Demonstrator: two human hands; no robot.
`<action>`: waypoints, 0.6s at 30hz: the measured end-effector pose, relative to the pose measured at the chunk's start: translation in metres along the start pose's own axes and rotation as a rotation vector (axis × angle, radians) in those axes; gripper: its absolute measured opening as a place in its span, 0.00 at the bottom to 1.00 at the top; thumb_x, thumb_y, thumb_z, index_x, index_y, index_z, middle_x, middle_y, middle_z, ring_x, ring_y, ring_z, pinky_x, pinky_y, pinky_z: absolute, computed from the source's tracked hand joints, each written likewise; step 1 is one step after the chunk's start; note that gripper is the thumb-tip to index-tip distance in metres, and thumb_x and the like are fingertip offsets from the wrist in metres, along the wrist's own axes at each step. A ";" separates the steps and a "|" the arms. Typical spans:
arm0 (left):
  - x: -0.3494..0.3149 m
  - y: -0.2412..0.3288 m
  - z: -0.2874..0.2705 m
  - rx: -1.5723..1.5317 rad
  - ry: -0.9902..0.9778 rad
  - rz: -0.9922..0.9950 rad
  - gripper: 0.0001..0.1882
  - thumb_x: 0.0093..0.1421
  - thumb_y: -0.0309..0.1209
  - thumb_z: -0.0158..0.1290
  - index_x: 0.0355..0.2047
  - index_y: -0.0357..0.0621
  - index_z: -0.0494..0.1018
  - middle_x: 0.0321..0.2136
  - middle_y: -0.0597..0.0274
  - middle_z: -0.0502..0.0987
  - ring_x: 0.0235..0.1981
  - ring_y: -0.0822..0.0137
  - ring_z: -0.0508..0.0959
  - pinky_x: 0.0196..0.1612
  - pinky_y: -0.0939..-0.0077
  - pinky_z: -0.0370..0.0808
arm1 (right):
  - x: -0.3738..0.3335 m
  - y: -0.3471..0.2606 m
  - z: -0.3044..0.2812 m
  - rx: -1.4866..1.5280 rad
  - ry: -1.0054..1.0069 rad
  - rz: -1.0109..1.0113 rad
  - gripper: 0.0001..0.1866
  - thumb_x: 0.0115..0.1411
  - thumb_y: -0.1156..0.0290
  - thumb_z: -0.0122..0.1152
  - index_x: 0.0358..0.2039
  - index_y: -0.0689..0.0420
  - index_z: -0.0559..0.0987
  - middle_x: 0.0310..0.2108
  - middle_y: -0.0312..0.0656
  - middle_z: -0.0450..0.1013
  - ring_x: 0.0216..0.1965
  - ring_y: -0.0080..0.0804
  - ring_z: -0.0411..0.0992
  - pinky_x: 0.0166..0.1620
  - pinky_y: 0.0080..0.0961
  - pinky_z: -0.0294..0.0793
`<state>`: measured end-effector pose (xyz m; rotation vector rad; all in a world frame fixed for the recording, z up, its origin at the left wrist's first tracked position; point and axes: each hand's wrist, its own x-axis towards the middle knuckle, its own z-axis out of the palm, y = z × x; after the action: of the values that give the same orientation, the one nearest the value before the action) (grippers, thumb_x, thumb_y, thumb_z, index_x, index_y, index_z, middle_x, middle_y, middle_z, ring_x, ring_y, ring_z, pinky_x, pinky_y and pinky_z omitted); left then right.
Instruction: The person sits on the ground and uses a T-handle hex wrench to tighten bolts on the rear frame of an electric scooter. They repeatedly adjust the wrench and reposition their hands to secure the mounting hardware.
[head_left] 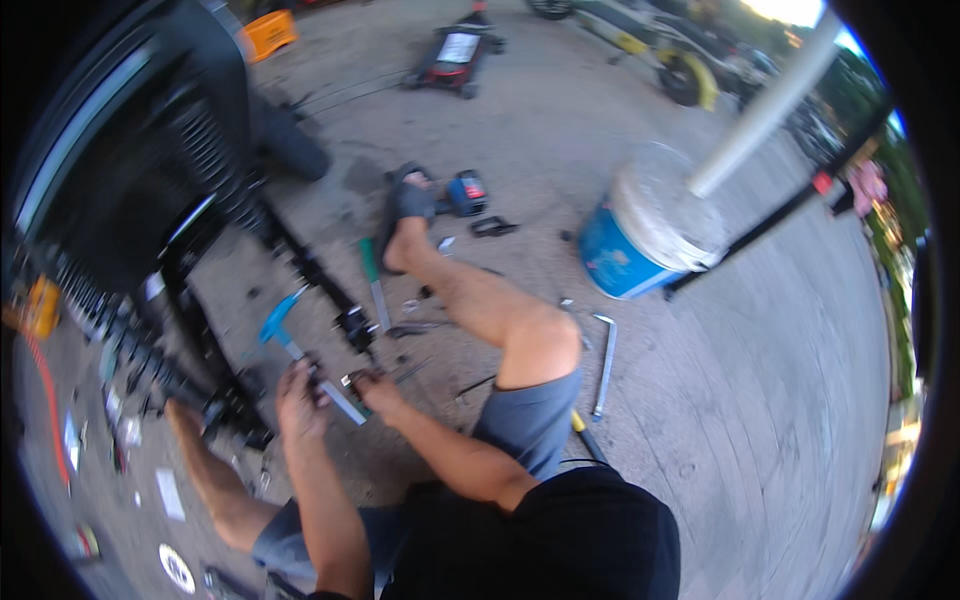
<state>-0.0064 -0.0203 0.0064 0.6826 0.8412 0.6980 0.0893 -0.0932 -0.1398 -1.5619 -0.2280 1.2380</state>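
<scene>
While the black motorcycle frame point(150, 200) looms on the left, the left hand point(298, 398) and right hand point(376, 390) sit close together, pinching a small metal part point(345, 382) just beside a blue-handled hammer point(285, 335). Can't tell how tight the grip is. Further right: bent steel wrench point(604, 362), blue plastic bucket point(625, 245), rough grey concrete point(740, 400) outdoors.

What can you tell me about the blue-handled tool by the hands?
The tool has a bright blue T-shaped handle at its upper left end and a pale, metal-looking shaft running down to the right. It lies slanted, low over the concrete floor, beside a black metal frame. The left hand is at the shaft's middle; the right hand is near its lower end. Whether either grip is closed on it cannot be told, and the tip is hidden.
</scene>
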 end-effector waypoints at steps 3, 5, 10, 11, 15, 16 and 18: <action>-0.010 0.018 0.013 -0.354 -0.155 -0.122 0.09 0.63 0.33 0.52 0.36 0.39 0.72 0.24 0.62 0.73 0.16 0.76 0.65 0.12 0.87 0.57 | 0.000 -0.021 0.018 0.371 -0.205 -0.175 0.14 0.66 0.65 0.47 0.48 0.53 0.76 0.30 0.33 0.73 0.25 0.20 0.67 0.29 0.20 0.67; -0.013 0.030 0.020 -0.562 -0.245 -0.219 0.10 0.64 0.33 0.51 0.39 0.38 0.73 0.24 0.62 0.74 0.16 0.77 0.65 0.13 0.88 0.58 | 0.007 -0.054 0.033 0.597 -0.474 -0.180 0.17 0.66 0.64 0.48 0.54 0.53 0.68 0.34 0.37 0.73 0.21 0.25 0.69 0.30 0.24 0.74; -0.012 0.044 0.026 -0.429 -0.247 -0.198 0.11 0.64 0.34 0.51 0.41 0.39 0.71 0.23 0.68 0.68 0.17 0.79 0.62 0.16 0.88 0.59 | 0.019 -0.131 0.068 0.870 -0.640 -0.324 0.27 0.65 0.60 0.51 0.63 0.49 0.58 0.37 0.43 0.74 0.31 0.30 0.75 0.33 0.26 0.79; -0.013 0.044 0.024 -0.409 -0.227 -0.157 0.11 0.64 0.34 0.50 0.41 0.39 0.71 0.23 0.68 0.68 0.18 0.78 0.63 0.16 0.87 0.59 | 0.018 -0.138 0.070 0.865 -0.656 -0.388 0.27 0.66 0.60 0.50 0.63 0.51 0.59 0.40 0.44 0.74 0.34 0.30 0.75 0.34 0.26 0.79; -0.017 0.032 0.015 -0.361 -0.207 -0.029 0.11 0.65 0.35 0.50 0.41 0.40 0.71 0.22 0.67 0.68 0.18 0.75 0.64 0.17 0.83 0.59 | 0.016 -0.142 0.073 0.539 -0.456 -0.470 0.24 0.67 0.58 0.49 0.59 0.56 0.66 0.42 0.44 0.75 0.36 0.29 0.75 0.38 0.27 0.78; -0.018 0.028 0.015 -0.345 -0.168 -0.026 0.11 0.65 0.35 0.50 0.41 0.40 0.71 0.22 0.67 0.68 0.18 0.74 0.64 0.18 0.82 0.59 | 0.018 -0.141 0.071 0.461 -0.475 -0.472 0.23 0.67 0.58 0.49 0.58 0.56 0.67 0.42 0.43 0.75 0.36 0.29 0.75 0.38 0.27 0.78; -0.019 0.022 0.013 -0.355 -0.222 0.002 0.11 0.65 0.35 0.50 0.41 0.40 0.71 0.21 0.66 0.68 0.19 0.73 0.65 0.18 0.82 0.59 | 0.023 -0.140 0.069 0.301 -0.482 -0.440 0.23 0.67 0.58 0.50 0.58 0.56 0.68 0.41 0.43 0.75 0.36 0.29 0.75 0.38 0.26 0.77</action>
<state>-0.0108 -0.0255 0.0374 0.4301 0.4955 0.7359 0.1054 0.0208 -0.0318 -0.8770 -0.6289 1.2087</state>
